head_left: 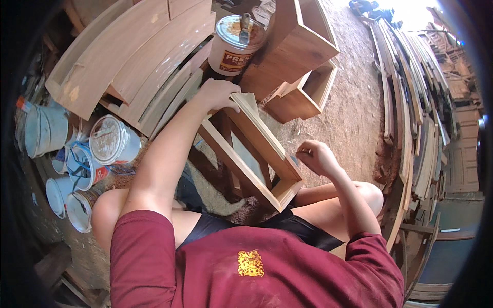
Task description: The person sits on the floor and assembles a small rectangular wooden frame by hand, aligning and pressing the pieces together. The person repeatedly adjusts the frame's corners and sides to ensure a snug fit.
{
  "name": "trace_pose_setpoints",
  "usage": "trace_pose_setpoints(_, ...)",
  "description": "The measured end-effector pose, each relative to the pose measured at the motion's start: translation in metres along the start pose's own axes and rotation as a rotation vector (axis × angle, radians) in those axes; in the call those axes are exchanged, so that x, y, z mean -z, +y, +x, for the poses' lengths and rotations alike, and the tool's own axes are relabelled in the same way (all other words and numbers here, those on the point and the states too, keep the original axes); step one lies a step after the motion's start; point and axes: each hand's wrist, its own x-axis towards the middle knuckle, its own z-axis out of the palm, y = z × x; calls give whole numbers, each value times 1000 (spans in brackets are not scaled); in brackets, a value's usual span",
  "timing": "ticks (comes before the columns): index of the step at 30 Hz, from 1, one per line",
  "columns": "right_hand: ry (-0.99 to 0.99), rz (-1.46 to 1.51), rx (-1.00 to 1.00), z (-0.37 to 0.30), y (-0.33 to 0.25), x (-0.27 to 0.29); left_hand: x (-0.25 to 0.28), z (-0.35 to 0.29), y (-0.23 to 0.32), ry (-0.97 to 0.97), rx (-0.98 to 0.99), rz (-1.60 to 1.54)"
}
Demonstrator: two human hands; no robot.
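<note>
The wooden frame [262,137] is held aslant in front of the crossed legs, running from the left-hand grip down to the right, its lower end near the lap. Its upper corner is clasped by the left hand [221,96], curled closely over it. The right hand [319,158] is placed just beside the long moulded rail, well apart from that grip, fingers bent inward and nearly closed; whether anything is pinched there cannot be told.

Step judged to be handwork along the rail. Firm bracing by the left grip is advised, with light, even strokes made along the grain and the corner joints unstressed.

Most left fingertips are hidden behind the corner. The frame's underside support cannot be made out. Just beyond the grip, the lidded bucket [226,59] is partly obscured at its base.
</note>
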Motion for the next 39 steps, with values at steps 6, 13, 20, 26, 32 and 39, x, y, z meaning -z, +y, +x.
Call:
trace_pose_setpoints(6, 123, 477, -236, 9, 10, -25, -6, 2, 1, 69, 179, -394)
trace_pose_setpoints(13, 32, 721, -297, 16, -2, -42, -34, 14, -32, 224, 185, -504)
trace_pose_setpoints(20, -55, 870, -383, 28, 0, -37, -40, 27, -39, 121, 169, -743)
trace_pose_setpoints(26, -106, 824, -330, 36, -8, -43, -53, 35, -50, -21, 228, -806)
trace_pose_setpoints(32, -155, 845, -347, 44, -4, -51, -54, 33, -52, -45, 218, -825)
trace_pose_setpoints(39, -87, 700, -282, 46, 5, -59, -31, 28, -29, -40, 205, -799)
